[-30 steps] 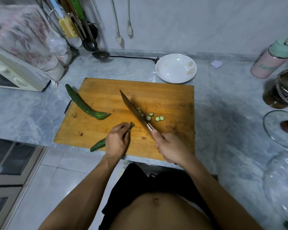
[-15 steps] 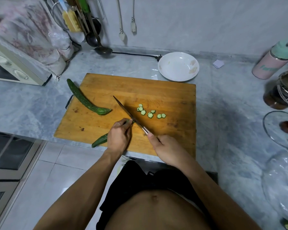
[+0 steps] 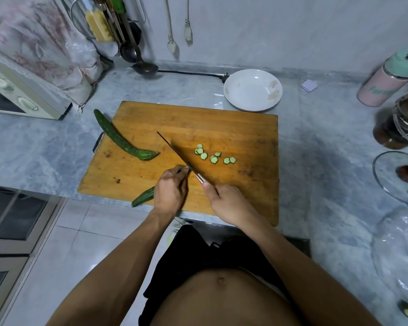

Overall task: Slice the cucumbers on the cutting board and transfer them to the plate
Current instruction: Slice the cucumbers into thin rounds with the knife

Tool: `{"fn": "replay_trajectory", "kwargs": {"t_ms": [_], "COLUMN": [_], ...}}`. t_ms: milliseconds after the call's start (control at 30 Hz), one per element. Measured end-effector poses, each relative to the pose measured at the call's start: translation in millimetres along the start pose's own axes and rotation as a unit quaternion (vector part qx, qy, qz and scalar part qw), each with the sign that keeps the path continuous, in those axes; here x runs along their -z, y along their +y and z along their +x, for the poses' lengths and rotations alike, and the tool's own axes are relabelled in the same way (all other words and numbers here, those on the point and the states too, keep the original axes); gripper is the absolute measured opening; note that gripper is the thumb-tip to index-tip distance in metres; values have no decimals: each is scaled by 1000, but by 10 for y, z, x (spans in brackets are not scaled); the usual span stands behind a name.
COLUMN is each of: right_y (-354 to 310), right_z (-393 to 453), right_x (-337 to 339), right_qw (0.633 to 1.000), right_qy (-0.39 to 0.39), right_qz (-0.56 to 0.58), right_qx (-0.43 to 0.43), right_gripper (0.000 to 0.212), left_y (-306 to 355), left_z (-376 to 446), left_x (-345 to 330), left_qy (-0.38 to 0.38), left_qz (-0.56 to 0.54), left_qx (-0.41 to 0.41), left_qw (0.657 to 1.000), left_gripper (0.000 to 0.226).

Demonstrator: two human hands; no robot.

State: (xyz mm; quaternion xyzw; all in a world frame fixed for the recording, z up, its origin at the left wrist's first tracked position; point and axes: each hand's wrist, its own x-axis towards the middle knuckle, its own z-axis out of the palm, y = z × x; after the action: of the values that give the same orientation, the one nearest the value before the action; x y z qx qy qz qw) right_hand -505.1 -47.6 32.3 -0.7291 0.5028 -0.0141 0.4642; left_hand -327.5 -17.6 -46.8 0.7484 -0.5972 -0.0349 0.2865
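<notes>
- Our left hand (image 3: 170, 192) pins the cucumber (image 3: 143, 198) on the cutting board (image 3: 245, 128), fingers curled over it.
- Our right hand (image 3: 226, 203) grips the knife (image 3: 174, 152) — blade at the cucumber's cut end.
- Slices (image 3: 213, 156) lie mid-board; the plate (image 3: 252, 89) sits behind.

Microwave (image 3: 17, 95) left – ladle (image 3: 144, 68) by wall – pink bottle (image 3: 384, 83), glass lid (image 3: 400, 177) right.

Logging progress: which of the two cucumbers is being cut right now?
The near cucumber, gripped by the left hand under the knife held by the right hand. The other cucumber lies untouched at the board's left edge.
</notes>
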Motion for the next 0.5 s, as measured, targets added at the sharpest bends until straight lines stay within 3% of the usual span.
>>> {"fn": "replay_trajectory", "kwargs": {"t_ms": [501], "right_y": [98], "right_z": [-91], "right_x": [166], "right_qw": [998], "right_qy": [-10], "right_qz": [59], "right_qx": [3], "right_gripper": [63], "left_y": [-47], "left_z": [-3], "left_x": [-4], "left_qy": [-8], "left_qz": [-20], "left_qx": [10], "left_qw": [1000], "left_gripper": [21]}}
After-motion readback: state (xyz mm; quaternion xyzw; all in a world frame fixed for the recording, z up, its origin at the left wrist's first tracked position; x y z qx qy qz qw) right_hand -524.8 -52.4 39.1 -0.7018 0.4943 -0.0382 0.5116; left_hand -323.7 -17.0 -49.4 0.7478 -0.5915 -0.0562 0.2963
